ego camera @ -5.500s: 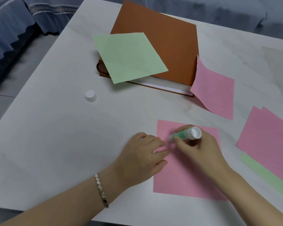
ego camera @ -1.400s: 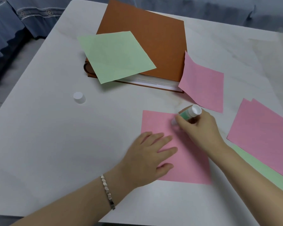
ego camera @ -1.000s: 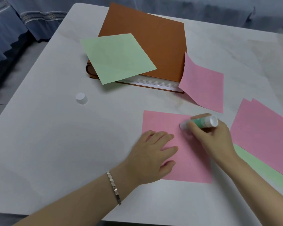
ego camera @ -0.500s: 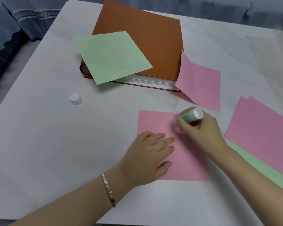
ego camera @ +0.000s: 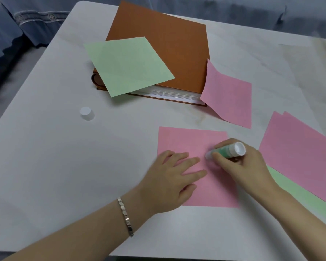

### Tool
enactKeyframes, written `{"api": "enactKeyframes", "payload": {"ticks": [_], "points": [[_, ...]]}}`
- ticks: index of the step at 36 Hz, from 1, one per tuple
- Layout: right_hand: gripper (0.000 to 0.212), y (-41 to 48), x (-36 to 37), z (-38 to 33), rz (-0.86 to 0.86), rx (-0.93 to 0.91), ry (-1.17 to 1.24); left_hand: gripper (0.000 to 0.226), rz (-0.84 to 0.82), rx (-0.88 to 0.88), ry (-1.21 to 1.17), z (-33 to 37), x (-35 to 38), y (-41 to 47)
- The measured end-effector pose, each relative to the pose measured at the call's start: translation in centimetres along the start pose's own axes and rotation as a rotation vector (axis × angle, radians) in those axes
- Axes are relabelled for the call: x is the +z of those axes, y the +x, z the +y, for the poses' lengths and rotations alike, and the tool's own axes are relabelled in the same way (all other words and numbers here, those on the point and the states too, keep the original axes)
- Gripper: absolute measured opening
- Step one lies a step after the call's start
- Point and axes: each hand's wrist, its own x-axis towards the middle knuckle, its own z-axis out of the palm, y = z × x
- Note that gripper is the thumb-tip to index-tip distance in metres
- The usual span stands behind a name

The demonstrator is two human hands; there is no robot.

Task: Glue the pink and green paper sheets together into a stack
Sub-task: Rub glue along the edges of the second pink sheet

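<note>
Right now we have one pink sheet [ego camera: 186,142] lying flat on the white table [ego camera: 55,166], near its front edge, with our left hand [ego camera: 169,178] spread open and pressed flat on the sheet's left part. Our right hand [ego camera: 241,166] is closed around the glue stick [ego camera: 227,150], whose tip meets the paper near the sheet's middle.

If our left hand eases off, the stick's drag could crumple or slide the thin sheet; glue run past the edge would tack it to the table. The white cap [ego camera: 86,113] stands well apart to the left, so the glue may dry if we dawdle.

Further out, a green sheet [ego camera: 128,65] rests on the brown book [ego camera: 162,44], a second pink sheet [ego camera: 230,98] leans against its corner, and the pink-and-green stack [ego camera: 299,151] runs out of view at right. We cannot see any glue film; the tip is blurred, perhaps from motion.
</note>
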Motion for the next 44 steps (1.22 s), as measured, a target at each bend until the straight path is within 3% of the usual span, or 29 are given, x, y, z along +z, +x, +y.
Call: {"api": "enactKeyframes", "payload": {"ticks": [7, 21, 30, 44], "points": [[0.005, 1.8, 0.3, -0.1, -0.001, -0.022, -0.046, 0.033, 0.006, -0.006, -0.007, 0.0, 0.0, 0.1], [0.007, 4.0, 0.8, -0.7, 0.194, -0.044, 0.033, 0.033, -0.002, -0.022, -0.017, 0.1, -0.1, 0.1], [0.005, -0.3, -0.6, -0.2, -0.009, 0.009, 0.007, 0.034, -0.004, -0.013, 0.004, 0.0, -0.1, 0.1], [0.007, 4.4, 0.6, 0.3, 0.143, -0.050, -0.030, 0.032, 0.007, -0.023, -0.017, 0.0, 0.1, 0.0]]}}
